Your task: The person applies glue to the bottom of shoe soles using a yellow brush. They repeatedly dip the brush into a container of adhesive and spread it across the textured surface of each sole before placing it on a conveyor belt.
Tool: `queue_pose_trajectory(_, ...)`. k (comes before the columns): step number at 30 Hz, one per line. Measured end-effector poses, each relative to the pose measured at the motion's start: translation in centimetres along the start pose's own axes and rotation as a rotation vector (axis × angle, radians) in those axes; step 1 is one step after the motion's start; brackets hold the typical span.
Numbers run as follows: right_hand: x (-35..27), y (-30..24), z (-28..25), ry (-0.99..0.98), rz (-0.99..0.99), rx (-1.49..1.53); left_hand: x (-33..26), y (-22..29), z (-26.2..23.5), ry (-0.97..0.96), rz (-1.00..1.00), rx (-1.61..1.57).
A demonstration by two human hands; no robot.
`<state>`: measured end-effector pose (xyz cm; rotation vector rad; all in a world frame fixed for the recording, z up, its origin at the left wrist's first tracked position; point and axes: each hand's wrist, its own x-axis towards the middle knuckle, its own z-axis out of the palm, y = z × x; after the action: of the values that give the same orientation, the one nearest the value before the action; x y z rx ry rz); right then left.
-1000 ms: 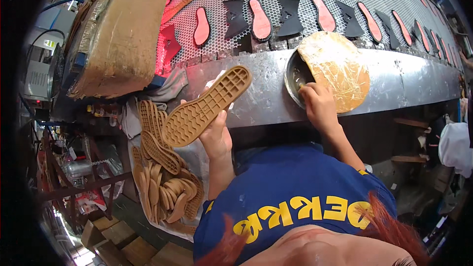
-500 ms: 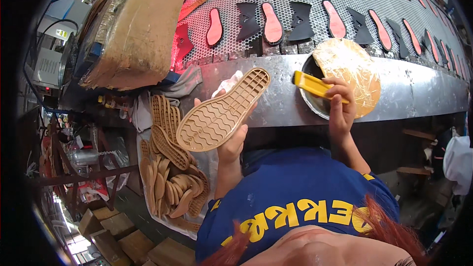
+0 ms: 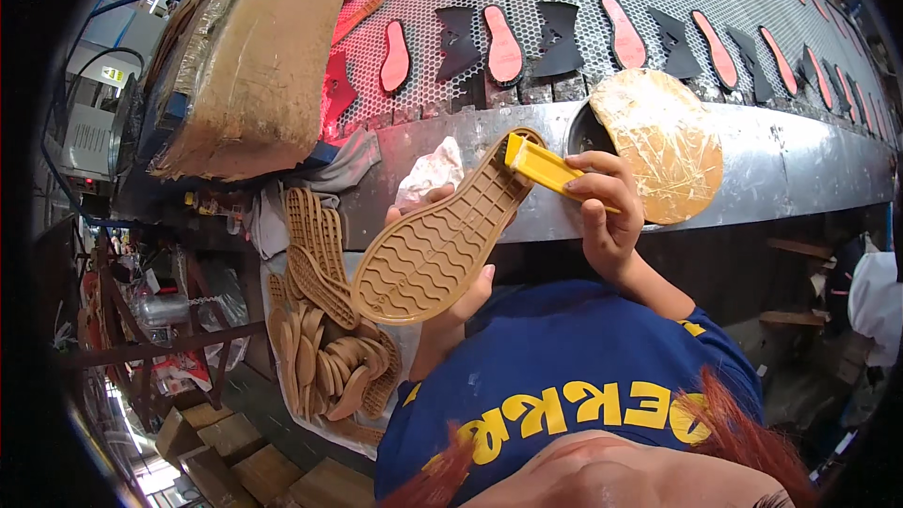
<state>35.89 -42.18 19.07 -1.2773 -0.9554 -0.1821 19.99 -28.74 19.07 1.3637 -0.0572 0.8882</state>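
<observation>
Head view: our left hand (image 3: 463,309) grips a tan shoe outsole (image 3: 433,249), tread up, across the steel ledge (image 3: 781,165)'s front edge. Our right hand (image 3: 609,212) pinches a yellow brush (image 3: 550,169), end overlapping the outsole's heel; contact unclear. Round pot (image 3: 585,134) near that edge, disc lid (image 3: 663,150) offset. Outsole pile (image 3: 329,357) below, left.

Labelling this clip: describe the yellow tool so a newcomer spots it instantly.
At the metal ledge, the left hand holds a tan sole. At the sole's upper end, the right hand holds the yellow tool. It's straight and bright yellow, unlike the curved sole and round disc.
</observation>
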Motion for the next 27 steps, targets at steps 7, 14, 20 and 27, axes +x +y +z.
queue_pose_trajectory(7,-0.2,-1.7,0.8,-0.145,-0.087,0.043,1.4,1.1,1.7,-0.057,0.004,0.407)
queue_pose_trajectory(14,0.3,-2.8,2.2,-0.183,-0.239,0.000,2.9,0.5,2.2,0.163,-0.481,-0.353)
queue_pose_trajectory(20,0.8,-3.5,3.3,-0.207,-0.337,0.020,2.0,-3.0,1.0,0.206,-0.292,-0.071)
queue_pose_trajectory(27,1.4,-3.9,3.9,-0.271,-0.483,0.031,3.1,-0.7,1.4,0.119,-0.583,-0.791)
